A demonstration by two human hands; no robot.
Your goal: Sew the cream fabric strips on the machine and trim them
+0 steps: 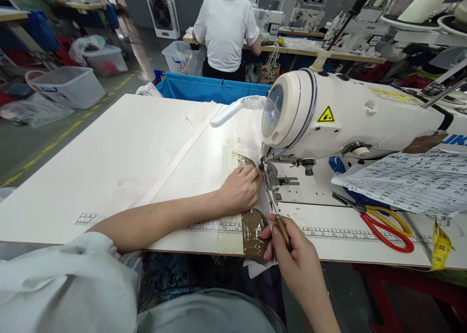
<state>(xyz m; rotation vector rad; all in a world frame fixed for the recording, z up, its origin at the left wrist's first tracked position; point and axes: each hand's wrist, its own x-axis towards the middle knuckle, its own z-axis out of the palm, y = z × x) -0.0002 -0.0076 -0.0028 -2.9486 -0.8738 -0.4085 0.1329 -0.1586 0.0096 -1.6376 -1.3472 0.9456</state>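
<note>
Left hand [241,189], fingers curled, bears down beneath a sewing machine [357,111] while the right hand [294,248] closes around a wooden-handled tool [284,233].
Pale fabric [251,140] lies under the sewing machine's near end, partly covered by the left hand; whether those fingers pinch it cannot be told. The tool's thin tip is lost there too. A printed sheet [404,179] hides part of the sewing machine's base.

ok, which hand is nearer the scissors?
Right. The right hand, holding a wooden-handled tool, is left of the scissors in view; the left hand is farther left, beside the presser foot of the sewing machine.
</note>
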